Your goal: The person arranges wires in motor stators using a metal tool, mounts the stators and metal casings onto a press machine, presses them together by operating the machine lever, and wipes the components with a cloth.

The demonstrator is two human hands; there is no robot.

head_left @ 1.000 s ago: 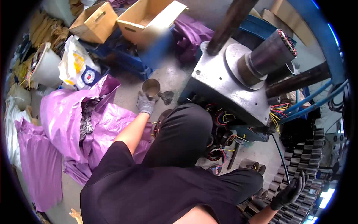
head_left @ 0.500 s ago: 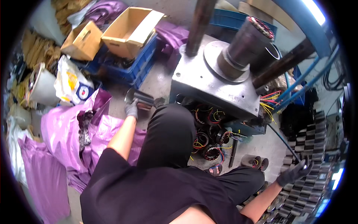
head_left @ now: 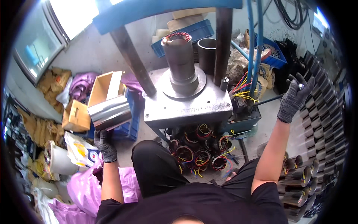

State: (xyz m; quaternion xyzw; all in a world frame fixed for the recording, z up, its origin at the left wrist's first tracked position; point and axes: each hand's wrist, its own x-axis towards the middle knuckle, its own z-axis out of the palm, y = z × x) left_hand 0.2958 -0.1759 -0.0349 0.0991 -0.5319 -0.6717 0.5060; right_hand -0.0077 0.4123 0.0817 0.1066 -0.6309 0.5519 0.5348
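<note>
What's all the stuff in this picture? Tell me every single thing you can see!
Tube: one, silver, raised at left
Press: one, grey and blue, middle
Cylinder: one, dark grey, on the press
Pipe: one, dark, right of the cylinder
Coils: several, dark with coloured wires, under the press
Lever: one, dark, right
Hoses: a few, blue, right
Crates: at least three, blue, around the press
Boxes: two, tan, left
Bucket: one, white, left
Bags: several, purple, left
Stacked tubes: many, grey, far right
Window: at least one, pale, upper left
Shirt: one, black, bottom
Left hand: one, grey-gloved, holding the tube
Right hand: one, grey-gloved, at the lever's end
</note>
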